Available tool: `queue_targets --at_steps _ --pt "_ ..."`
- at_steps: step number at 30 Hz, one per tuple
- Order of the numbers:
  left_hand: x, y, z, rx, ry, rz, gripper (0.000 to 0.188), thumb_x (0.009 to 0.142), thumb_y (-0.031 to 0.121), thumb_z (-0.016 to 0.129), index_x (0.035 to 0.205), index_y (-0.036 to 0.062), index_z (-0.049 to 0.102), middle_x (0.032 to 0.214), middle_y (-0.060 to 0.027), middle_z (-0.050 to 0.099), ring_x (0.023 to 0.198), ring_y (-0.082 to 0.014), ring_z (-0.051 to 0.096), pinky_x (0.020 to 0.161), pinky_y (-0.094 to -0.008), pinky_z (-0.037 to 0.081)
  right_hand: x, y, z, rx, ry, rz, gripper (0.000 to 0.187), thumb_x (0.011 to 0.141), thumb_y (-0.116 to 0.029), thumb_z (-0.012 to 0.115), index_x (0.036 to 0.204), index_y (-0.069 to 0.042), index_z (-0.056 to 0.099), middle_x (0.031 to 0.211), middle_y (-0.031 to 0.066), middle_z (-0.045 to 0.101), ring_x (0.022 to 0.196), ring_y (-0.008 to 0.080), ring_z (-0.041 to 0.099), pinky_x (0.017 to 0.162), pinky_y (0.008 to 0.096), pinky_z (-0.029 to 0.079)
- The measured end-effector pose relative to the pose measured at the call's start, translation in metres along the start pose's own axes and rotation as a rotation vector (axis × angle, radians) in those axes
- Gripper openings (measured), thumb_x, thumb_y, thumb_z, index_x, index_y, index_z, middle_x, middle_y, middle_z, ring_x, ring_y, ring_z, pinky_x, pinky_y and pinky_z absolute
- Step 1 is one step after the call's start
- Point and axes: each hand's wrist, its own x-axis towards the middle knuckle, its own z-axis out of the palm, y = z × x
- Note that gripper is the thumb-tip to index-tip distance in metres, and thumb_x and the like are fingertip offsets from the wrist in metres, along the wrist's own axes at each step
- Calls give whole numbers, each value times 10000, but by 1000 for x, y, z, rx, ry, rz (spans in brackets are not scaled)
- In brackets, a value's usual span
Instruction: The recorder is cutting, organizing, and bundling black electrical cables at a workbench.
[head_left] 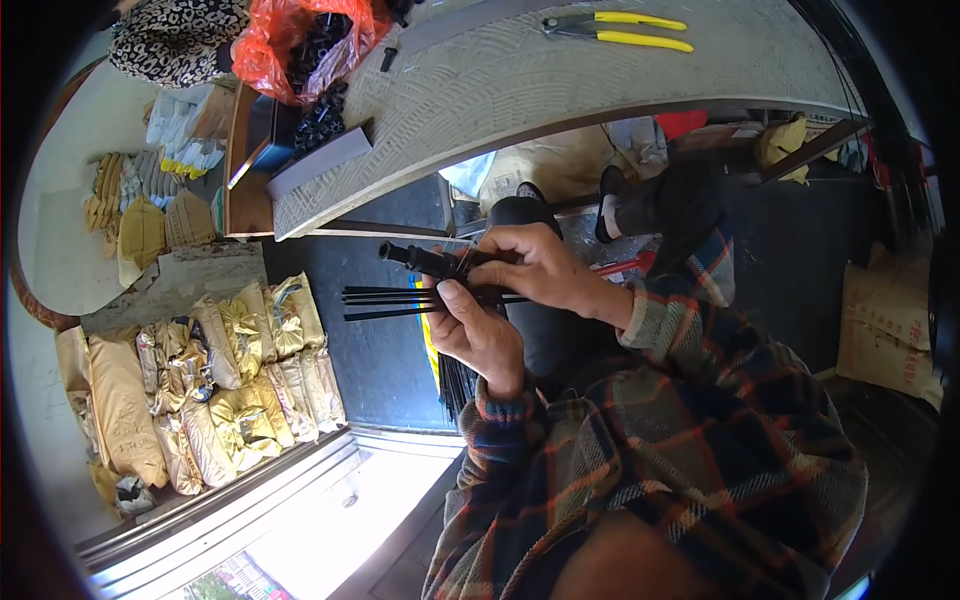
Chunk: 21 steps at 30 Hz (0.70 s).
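My left hand (478, 338) is closed around a bundle of thin black rods (385, 302), its thumb pressed against them. Just above the rods is a black tubular plastic part (425, 260), with its open end pointing left. My right hand (540, 265) pinches the inner end of this part, close to the left fingertips. A thin pale strand shows by the right fingers. Exactly how the rods join the tube is hidden by the fingers. A red plastic piece (628, 265) shows beyond my right wrist.
Ahead stands a grey patterned table (480, 100) with yellow-handled pliers (620, 32) and a red plastic bag (275, 50) of black parts. Someone's leopard-print sleeve (175, 40) is at far left. Packed sacks (125, 410) line the left floor. More black rods (455, 385) hang below my left hand.
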Motion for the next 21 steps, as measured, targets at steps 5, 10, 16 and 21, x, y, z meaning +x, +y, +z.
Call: queue_targets --at_steps 5,10,16,21 --pt "-1 3 6 104 -29 -30 442 888 297 524 1151 -52 465 966 -132 588 853 -187 573 771 -291 463 -5 1 7 -27 68 -58 121 780 -60 651 847 18 586 760 25 586 715 49 525 611 191 442" --pt "10 1 -7 -113 -101 -134 418 840 264 602 1104 -39 489 936 -136 589 828 -195 580 771 -303 463 -7 -1 -6 164 -17 68 144 766 -60 664 867 20 598 799 38 604 762 73 557 664 206 464" --pt "14 -1 -15 -93 -137 -100 393 814 247 635 1060 -29 505 964 -158 593 870 -225 585 813 -346 462 -7 1 2 -141 123 -204 145 744 -76 689 831 18 620 794 54 619 701 57 547 619 218 459" --pt "12 -7 -7 -39 -127 -54 412 838 281 601 1054 -55 499 1001 -189 585 908 -243 582 856 -360 450 -1 -12 -11 25 72 9 161 743 -82 691 803 48 617 737 55 637 688 48 535 626 218 446"
